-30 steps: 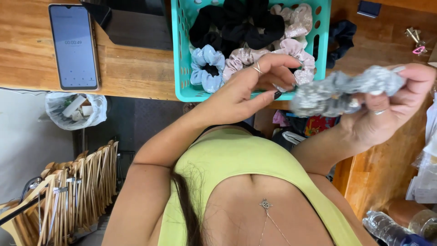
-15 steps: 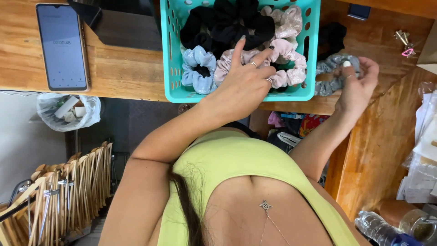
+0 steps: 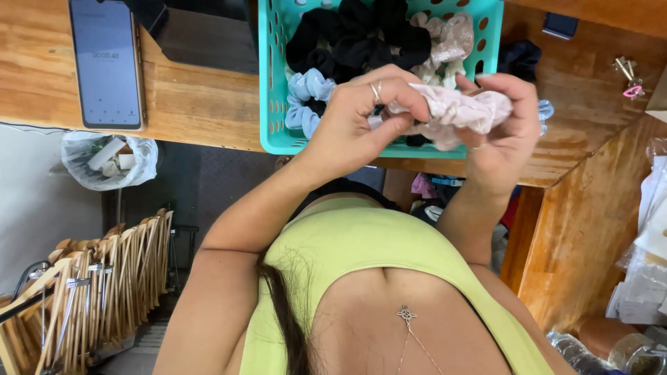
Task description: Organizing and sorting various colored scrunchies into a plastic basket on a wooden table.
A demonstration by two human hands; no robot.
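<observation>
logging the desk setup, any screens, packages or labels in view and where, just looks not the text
Phone: flat on the wooden desk, upper left, left of the teal basket; tall dark rectangle, screen lit grey-blue.
Clear plastic packets: stacked at the right edge beside the desk's side panel; white and see-through.
White plastic bag: hangs below the desk edge at left, holding scraps.
No signs show.
</observation>
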